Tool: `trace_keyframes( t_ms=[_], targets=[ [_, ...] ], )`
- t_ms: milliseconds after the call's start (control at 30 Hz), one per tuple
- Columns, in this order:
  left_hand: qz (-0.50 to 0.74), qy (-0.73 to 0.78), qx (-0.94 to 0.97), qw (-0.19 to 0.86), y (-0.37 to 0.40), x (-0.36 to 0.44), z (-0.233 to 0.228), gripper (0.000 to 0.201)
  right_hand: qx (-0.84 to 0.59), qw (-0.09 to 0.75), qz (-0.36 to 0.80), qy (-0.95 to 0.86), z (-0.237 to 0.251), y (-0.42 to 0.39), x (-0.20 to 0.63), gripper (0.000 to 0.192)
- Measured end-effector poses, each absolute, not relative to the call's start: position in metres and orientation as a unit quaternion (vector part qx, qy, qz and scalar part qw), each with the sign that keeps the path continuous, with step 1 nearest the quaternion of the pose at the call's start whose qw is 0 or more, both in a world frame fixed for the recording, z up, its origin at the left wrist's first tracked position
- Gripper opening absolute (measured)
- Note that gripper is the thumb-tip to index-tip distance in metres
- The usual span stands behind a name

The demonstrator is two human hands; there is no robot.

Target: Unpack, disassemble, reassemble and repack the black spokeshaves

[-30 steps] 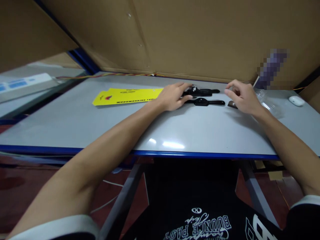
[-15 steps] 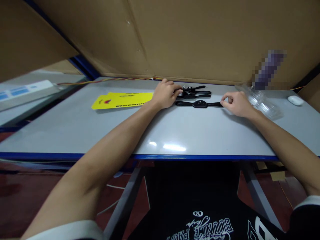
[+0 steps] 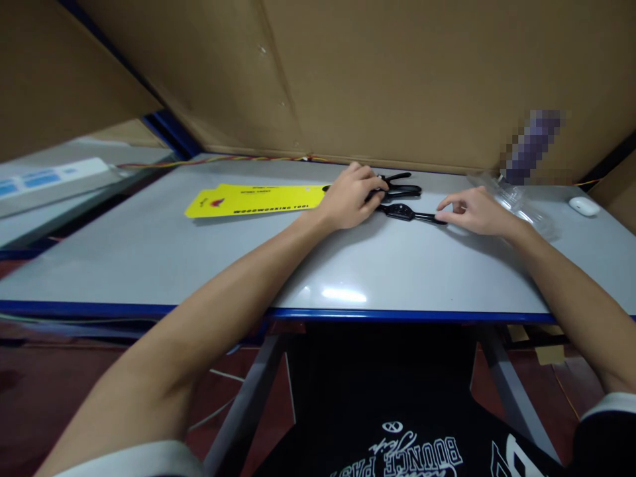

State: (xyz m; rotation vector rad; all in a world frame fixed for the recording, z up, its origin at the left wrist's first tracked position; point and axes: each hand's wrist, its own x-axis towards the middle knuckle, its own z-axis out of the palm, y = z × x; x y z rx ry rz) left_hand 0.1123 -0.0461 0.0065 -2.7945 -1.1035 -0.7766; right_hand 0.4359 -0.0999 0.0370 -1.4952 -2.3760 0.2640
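left hand point(image 3: 350, 195) on black tool point(image 3: 402, 212), right hand point(image 3: 472, 211) touching its handle

Head view: looks forward and down from above, near the grey table point(image 3: 149, 252), facing the cardboard wall point(image 3: 397, 79).

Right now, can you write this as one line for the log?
left hand: on far black tool | right hand: fingertips at near black tool handle end | yellow card: flat, left | table
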Motion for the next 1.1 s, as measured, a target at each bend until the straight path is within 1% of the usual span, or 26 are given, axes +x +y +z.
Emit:
trace_keyframes(
  t_ms=[67, 100, 167, 267, 367, 433, 567, 667, 733, 867, 967, 1000, 1100],
  targets=[
    [-0.218, -0.314, -0.924, 0.003, -0.057, 0.122, 0.007, 0.047, -0.578, 0.221, 0.060, -0.783, 0.040, -0.094, 0.448, 0.037],
    [-0.202, -0.301, -0.932, -0.003, -0.062, 0.127, 0.006, 0.048, -0.607, 0.251, 0.034, -0.753, 0.039, -0.090, 0.455, 0.035],
    [-0.167, -0.284, -0.944, -0.008, -0.068, 0.132, 0.005, 0.048, -0.652, 0.287, -0.013, -0.702, 0.036, -0.081, 0.469, 0.028],
    [-0.137, -0.265, -0.954, -0.001, -0.073, 0.134, 0.004, 0.047, -0.677, 0.265, -0.023, -0.686, 0.026, -0.068, 0.486, 0.018],
    [-0.133, -0.260, -0.956, 0.000, -0.074, 0.133, 0.005, 0.046, -0.645, 0.226, -0.021, -0.730, 0.014, -0.061, 0.492, 0.012],
    [-0.132, -0.260, -0.956, -0.007, -0.073, 0.131, 0.007, 0.045, -0.623, 0.219, -0.017, -0.751, 0.009, -0.060, 0.493, 0.018],
    [-0.152, -0.247, -0.957, -0.028, -0.072, 0.131, 0.009, 0.041, -0.612, 0.224, 0.035, -0.757, 0.008, -0.063, 0.494, 0.044],
    [-0.171, -0.226, -0.958, -0.050, -0.075, 0.134, 0.010, 0.036, -0.600, 0.210, 0.054, -0.770, 0.009, -0.065, 0.497, 0.053],
    [-0.181, -0.211, -0.958, -0.065, -0.079, 0.138, 0.010, 0.035, -0.593, 0.197, 0.060, -0.778, 0.010, -0.064, 0.497, 0.052],
    [-0.184, -0.194, -0.961, -0.067, -0.086, 0.144, 0.008, 0.040, -0.590, 0.171, 0.058, -0.787, 0.011, -0.062, 0.496, 0.033],
    [-0.190, -0.195, -0.960, -0.058, -0.087, 0.146, 0.007, 0.042, -0.595, 0.192, 0.062, -0.778, 0.012, -0.060, 0.494, 0.025],
    [-0.196, -0.201, -0.958, -0.053, -0.087, 0.146, 0.007, 0.043, -0.594, 0.203, 0.072, -0.775, 0.013, -0.059, 0.494, 0.027],
    [-0.208, -0.234, -0.949, -0.033, -0.083, 0.143, 0.006, 0.047, -0.589, 0.214, 0.120, -0.770, 0.014, -0.056, 0.496, 0.045]
  ],
)
